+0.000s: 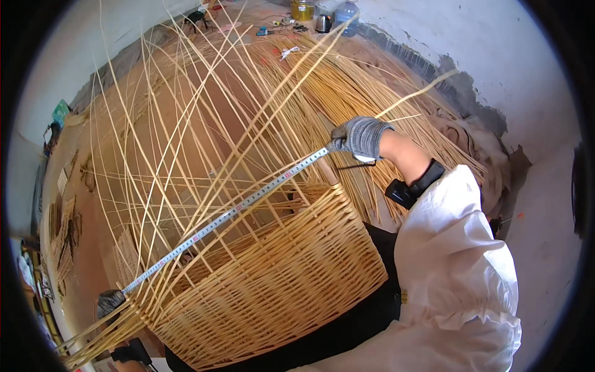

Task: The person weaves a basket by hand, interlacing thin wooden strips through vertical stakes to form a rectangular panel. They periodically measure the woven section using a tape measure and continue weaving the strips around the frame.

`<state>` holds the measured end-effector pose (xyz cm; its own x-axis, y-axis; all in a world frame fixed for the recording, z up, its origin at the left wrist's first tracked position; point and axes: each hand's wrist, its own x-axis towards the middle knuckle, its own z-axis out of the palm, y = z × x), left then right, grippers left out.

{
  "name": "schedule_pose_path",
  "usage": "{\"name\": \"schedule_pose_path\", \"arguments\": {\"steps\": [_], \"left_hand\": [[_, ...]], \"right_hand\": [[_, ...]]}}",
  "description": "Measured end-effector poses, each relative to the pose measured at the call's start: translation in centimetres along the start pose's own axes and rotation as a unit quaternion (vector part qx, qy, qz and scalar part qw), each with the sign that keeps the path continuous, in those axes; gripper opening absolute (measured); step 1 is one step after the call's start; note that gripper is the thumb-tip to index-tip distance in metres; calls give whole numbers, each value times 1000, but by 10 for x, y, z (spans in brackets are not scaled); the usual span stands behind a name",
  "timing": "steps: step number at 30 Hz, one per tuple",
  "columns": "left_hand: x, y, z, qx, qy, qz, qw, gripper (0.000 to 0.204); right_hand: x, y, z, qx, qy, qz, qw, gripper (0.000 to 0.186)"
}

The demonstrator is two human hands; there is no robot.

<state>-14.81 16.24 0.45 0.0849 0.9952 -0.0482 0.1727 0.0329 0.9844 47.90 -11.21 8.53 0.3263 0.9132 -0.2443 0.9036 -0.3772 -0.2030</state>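
Long loose sticks (pixel 186 124) fan up from half-woven basket (pixel 273 279), gaps between them thin near woven wall, wider higher up. Tape measure (pixel 229 214) stretched across basket mouth, blocks way in. Big heap of sticks (pixel 347 93) covers floor behind. Bare floor (pixel 545 204) along right wall gives open room.

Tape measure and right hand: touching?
Touching. The head view shows the gloved right hand pinching the upper end of the tape measure, which runs taut over the half-woven wicker basket.

big clear water bottle (pixel 347 13) far back by the wall, yellow jar (pixel 302 9) beside it, no signs or screens
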Motion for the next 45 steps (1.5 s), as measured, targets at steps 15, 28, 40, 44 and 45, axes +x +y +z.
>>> {"name": "schedule_pose_path", "arguments": {"steps": [15, 28, 40, 44, 45], "left_hand": [[0, 1, -7, 38, 10, -3, 999, 26], [-45, -47, -57, 199, 6, 45, 979, 29], [-139, -50, 51, 72, -34, 26, 996, 39], [-154, -37, 55, -69, -12, -66, 995, 45], [-152, -40, 57, -77, -19, -52, 996, 50]], "right_hand": [[-7, 1, 14, 44, 99, -33, 994, 31], [-133, -36, 13, -115, 205, -233, 944, 24], [-214, 198, 239, 720, 190, 175, 645, 25], [-131, -16, 243, 153, 314, 210, 913, 56], [-129, -12, 251, 268, 371, 137, 879, 62]]}}
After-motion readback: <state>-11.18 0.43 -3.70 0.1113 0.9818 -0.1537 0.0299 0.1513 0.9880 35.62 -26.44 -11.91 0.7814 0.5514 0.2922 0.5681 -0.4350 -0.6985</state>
